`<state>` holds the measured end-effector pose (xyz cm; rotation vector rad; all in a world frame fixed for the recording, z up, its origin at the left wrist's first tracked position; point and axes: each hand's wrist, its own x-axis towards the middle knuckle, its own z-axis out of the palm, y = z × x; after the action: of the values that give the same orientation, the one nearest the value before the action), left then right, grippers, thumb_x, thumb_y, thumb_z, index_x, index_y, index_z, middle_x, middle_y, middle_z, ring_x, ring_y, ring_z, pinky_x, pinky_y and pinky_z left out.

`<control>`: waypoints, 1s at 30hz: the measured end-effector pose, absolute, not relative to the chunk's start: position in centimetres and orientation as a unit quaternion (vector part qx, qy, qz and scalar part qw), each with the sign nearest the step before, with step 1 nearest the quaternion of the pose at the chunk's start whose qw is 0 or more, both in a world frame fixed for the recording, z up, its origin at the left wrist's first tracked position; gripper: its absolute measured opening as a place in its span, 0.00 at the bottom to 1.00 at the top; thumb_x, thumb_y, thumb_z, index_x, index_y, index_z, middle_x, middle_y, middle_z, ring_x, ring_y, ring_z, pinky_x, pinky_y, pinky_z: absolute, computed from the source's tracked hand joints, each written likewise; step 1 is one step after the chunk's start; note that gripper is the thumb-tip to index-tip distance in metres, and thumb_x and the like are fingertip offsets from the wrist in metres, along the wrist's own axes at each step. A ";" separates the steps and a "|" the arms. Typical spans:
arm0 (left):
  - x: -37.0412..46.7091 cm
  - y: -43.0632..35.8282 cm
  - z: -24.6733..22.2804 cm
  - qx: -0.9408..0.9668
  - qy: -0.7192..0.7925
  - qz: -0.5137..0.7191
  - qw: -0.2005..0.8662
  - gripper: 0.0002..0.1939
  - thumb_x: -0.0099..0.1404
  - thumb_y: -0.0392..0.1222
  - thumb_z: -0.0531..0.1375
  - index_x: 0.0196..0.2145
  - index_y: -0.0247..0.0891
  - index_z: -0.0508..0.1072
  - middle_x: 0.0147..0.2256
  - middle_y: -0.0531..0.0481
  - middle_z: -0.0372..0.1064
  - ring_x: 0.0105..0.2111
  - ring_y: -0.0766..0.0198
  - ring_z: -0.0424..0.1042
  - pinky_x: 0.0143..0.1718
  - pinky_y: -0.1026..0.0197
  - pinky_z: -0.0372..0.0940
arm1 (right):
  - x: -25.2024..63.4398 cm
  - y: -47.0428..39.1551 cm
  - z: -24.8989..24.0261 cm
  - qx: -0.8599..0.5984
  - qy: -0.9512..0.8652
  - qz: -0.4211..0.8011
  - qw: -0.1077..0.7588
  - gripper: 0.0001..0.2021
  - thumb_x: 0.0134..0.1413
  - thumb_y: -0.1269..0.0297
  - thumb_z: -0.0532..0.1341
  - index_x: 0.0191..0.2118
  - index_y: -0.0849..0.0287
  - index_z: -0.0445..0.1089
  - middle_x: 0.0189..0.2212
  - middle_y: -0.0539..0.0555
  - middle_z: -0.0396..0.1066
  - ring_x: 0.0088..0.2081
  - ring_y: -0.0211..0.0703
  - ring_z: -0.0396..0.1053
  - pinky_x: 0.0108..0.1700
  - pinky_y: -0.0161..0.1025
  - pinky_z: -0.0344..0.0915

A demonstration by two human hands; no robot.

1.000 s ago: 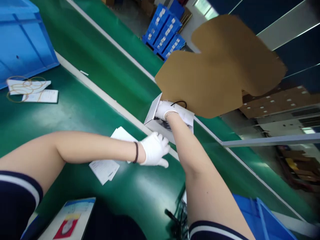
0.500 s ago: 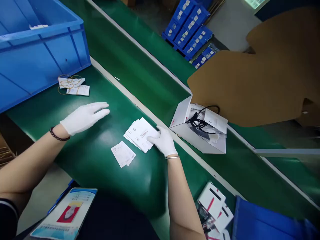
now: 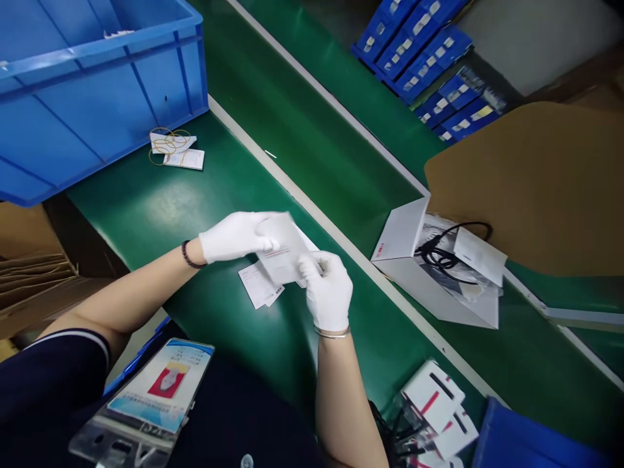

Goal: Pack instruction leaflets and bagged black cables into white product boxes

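Note:
Both my hands wear white gloves. My left hand (image 3: 236, 237) is closed on the left edge of a white printed leaflet (image 3: 283, 253), thumb on top. My right hand (image 3: 330, 291) pinches the same leaflet at its lower right corner. The leaflet is tilted and slightly blurred; whether it is one sheet or folded, I cannot tell. Beneath it on the green table, part of a stack of white leaflets (image 3: 306, 238) shows, mostly hidden. Printed paper slips (image 3: 255, 283) lie just below, partly covered.
A large blue crate (image 3: 112, 110) stands at upper left, beside papers with rubber bands (image 3: 184, 159). On the green belt (image 3: 312, 143), an open white box (image 3: 419, 279) holds a black cable (image 3: 441, 253). White-and-red packages (image 3: 433, 396) lie at lower right near another blue bin (image 3: 531, 435).
My left hand has moved right from above bare table to the leaflets. A leaflet is now lifted off the stack between both hands. The camera view has shifted.

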<state>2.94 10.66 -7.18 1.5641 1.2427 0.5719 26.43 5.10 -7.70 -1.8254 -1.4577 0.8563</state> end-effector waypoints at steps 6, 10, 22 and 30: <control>0.0 11.2 -8.8 0.478 0.658 0.431 0.390 0.21 0.61 0.47 0.63 0.47 0.28 0.75 0.44 0.45 0.74 0.43 0.58 0.73 0.42 0.62 0.68 | 24.6 1.1 -10.3 -0.663 -0.698 0.242 0.119 0.19 0.55 0.47 0.64 0.45 0.57 0.74 0.40 0.54 0.70 0.43 0.50 0.68 0.43 0.46 0.65; -2.8 8.9 -9.1 0.430 0.700 0.458 0.340 0.24 0.63 0.47 0.63 0.52 0.28 0.73 0.48 0.47 0.72 0.47 0.59 0.72 0.47 0.63 0.68 | 23.7 -0.1 -11.7 -0.667 -0.714 0.205 -0.052 0.31 0.47 0.43 0.68 0.53 0.60 0.72 0.45 0.60 0.68 0.46 0.58 0.65 0.41 0.50 0.63; -6.1 3.3 -8.5 0.372 0.711 0.482 0.352 0.22 0.64 0.42 0.63 0.52 0.26 0.73 0.49 0.44 0.72 0.49 0.57 0.72 0.53 0.57 0.69 | 26.7 1.1 -11.8 -0.719 -0.503 0.473 0.076 0.12 0.58 0.56 0.61 0.37 0.61 0.65 0.31 0.49 0.70 0.32 0.40 0.67 0.34 0.37 0.61; -6.4 1.3 -8.7 0.351 0.608 0.555 0.446 0.35 0.56 0.54 0.68 0.54 0.26 0.70 0.54 0.40 0.68 0.52 0.53 0.70 0.56 0.55 0.66 | 26.7 -1.0 -11.4 -0.737 -0.587 0.332 0.041 0.15 0.67 0.61 0.51 0.53 0.55 0.71 0.44 0.53 0.71 0.47 0.50 0.67 0.47 0.46 0.62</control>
<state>-6.35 1.31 -8.73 0.8705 1.5063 1.3753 26.75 -0.98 -11.37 -2.2574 -1.7964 1.0171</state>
